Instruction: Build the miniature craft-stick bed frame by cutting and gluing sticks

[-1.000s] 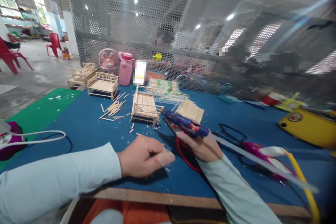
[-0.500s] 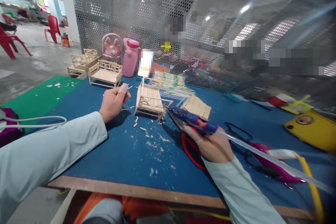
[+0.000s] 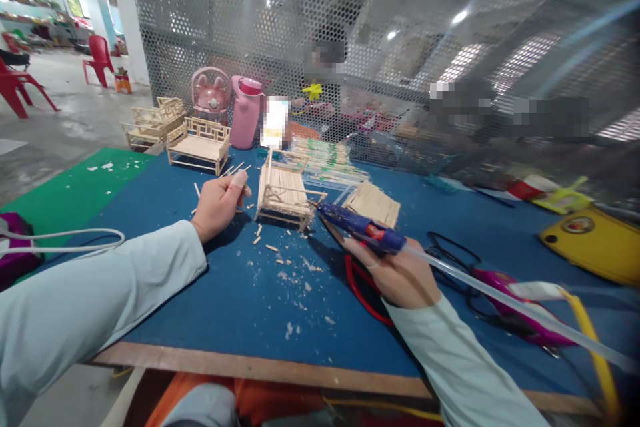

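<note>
My right hand (image 3: pixel 407 273) is closed around a blue hot glue gun (image 3: pixel 363 225) with a long clear glue stick coming out of its rear. The gun's nozzle is at the right front corner of a small bamboo-stick bench (image 3: pixel 284 193); whether it touches cannot be told. Fingers pinched together, my left hand (image 3: pixel 220 203) is just left of this bench; what it holds, if anything, is hidden. Partly behind my right hand shows a red loop handle (image 3: pixel 354 280), perhaps of scissors. Loose thin sticks (image 3: pixel 234 169) lie behind my left hand.
Similar little benches (image 3: pixel 199 145) stand at the back left beside a pink bottle (image 3: pixel 245 113) and a pink fan-like object (image 3: pixel 210 95). Bundled sticks (image 3: pixel 320 159) and a flat slatted panel (image 3: pixel 373 204) lie behind. A purple tool (image 3: pixel 525 310), cords and a yellow pouch (image 3: pixel 595 243) are at right.
The left hand has shifted slightly right and down, with more of the sticks behind it showing. The glue gun has stayed at the bench corner, and the view has moved a little.
</note>
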Demonstrator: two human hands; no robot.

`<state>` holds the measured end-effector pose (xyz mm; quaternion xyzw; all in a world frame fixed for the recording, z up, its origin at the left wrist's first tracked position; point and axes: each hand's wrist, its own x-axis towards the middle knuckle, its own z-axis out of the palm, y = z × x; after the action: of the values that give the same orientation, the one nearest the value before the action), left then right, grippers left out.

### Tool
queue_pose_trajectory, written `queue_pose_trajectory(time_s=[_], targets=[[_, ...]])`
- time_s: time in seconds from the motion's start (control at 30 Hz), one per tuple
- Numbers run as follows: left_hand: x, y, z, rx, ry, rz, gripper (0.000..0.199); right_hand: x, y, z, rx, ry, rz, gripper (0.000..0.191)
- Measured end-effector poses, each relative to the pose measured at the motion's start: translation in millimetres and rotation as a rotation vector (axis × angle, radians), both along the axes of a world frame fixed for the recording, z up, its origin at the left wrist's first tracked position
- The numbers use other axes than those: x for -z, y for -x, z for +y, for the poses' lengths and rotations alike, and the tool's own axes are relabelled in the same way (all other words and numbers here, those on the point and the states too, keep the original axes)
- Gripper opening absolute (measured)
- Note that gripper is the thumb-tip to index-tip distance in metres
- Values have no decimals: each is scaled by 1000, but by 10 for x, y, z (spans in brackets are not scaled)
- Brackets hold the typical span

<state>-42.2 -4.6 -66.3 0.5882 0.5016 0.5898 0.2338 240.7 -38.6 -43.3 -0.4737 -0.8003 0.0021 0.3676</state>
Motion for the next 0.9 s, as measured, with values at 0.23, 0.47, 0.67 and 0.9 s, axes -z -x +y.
queue_pose_trajectory(time_s=[0.23, 0.47, 0.67, 0.9], targets=[[14, -1, -2, 17, 23, -8, 48, -16, 16, -13, 19, 24, 28, 33], [13, 7, 9, 41, 40, -18, 48, -13, 30, -16, -16, 72, 67, 35], [-52, 74, 113, -34, 31, -235, 25, -7, -57, -107, -3, 67, 253, 25], [-102, 402, 235, -171, -60, -112, 19, -340, -524, 188, 267, -83, 132, 21]])
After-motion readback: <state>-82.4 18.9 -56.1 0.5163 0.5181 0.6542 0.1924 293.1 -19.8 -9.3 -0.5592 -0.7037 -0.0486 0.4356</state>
